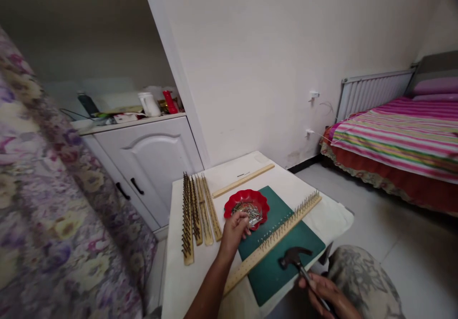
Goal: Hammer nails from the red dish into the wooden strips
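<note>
My left hand is at the near-left rim of a red scalloped bowl, its fingers curled together over the loose nails inside. Whatever is between those fingertips is too small to make out. A claw hammer is in my right hand, wrapped round the handle, with its head over the near edge of a green mat. Across the mat lies a long wooden strip. Rows of nails stand upright along its far right part, while its near left part shows small dots or holes.
Several nail-studded strips lie side by side at the table's left. A plain strip and thin dark pieces are near the back. A cabinet and floral curtain flank the white table; a bed stands right.
</note>
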Motion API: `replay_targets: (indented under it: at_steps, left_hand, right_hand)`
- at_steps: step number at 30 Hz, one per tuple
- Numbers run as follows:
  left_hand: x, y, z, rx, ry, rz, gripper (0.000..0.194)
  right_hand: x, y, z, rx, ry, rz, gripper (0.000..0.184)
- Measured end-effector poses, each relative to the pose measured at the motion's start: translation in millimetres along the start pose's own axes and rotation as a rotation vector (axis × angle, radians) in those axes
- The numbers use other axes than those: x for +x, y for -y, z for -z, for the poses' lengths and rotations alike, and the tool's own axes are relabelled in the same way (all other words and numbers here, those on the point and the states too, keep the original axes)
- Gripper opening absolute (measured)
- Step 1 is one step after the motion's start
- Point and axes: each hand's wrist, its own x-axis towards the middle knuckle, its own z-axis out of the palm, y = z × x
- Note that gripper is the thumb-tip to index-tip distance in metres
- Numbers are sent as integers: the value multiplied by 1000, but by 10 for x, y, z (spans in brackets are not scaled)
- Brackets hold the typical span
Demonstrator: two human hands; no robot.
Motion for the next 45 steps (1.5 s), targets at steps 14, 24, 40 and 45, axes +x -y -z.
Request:
replay_targets:
  at_steps: [14,24,40,45]
  left_hand:
    - [-617,277,-256,13,-209,15,25]
    - [-635,408,-321,265,-203,-118,23]
    - [-635,404,-326,419,-211,-185,21]
    - [-614,422,-336,490,-214,-197,17]
  right_hand:
    - [18,-36,11,-3,-63,9,40]
    - [11,-77,36,-4,-80,0,41]
    - [18,-54,-12,-54,-89,8,42]
    - [-70,49,-130,-85,-82,30,40]
